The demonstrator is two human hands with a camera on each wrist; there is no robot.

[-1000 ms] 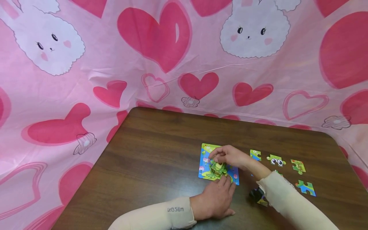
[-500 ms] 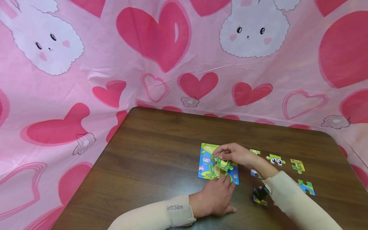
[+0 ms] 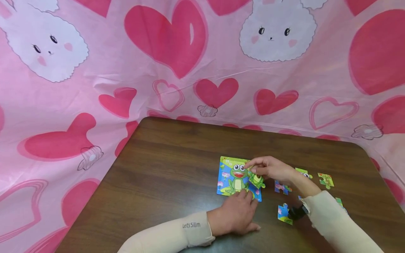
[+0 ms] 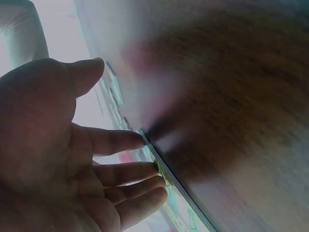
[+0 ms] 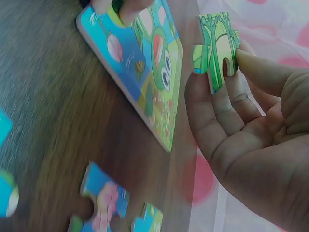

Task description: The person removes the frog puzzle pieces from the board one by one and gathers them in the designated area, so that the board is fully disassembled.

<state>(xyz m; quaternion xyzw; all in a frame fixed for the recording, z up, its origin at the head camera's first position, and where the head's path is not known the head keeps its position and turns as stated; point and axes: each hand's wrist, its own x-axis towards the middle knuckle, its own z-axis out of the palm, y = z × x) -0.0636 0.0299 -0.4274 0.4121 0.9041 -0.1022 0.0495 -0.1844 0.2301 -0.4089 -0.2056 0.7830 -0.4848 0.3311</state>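
Observation:
A square frog picture board (image 3: 224,181) lies on the table, with a smiling frog on a blue and green ground. My left hand (image 3: 237,214) rests its extended fingertips on the board's near edge; the left wrist view shows those fingers (image 4: 123,171) fairly straight along the board's rim. Pinched between thumb and fingers of my right hand (image 3: 273,169) is a jigsaw piece (image 3: 257,180) printed with a green frog's body. This piece (image 5: 217,50) is raised off the table, tilted, over the board's right side. My left fingers cover part of the board's lower edge.
Loose jigsaw pieces lie right of the board: a pink flower piece (image 3: 281,187), a blue and green piece (image 3: 284,213), a red-dotted green piece (image 3: 326,180) and others partly behind my right arm. A pink heart-patterned cloth (image 3: 177,123) hangs beyond the brown table (image 3: 171,165).
My right hand has moved right with the jigsaw piece, uncovering the frog's face and body on the board. The left hand has stayed at the board's near edge.

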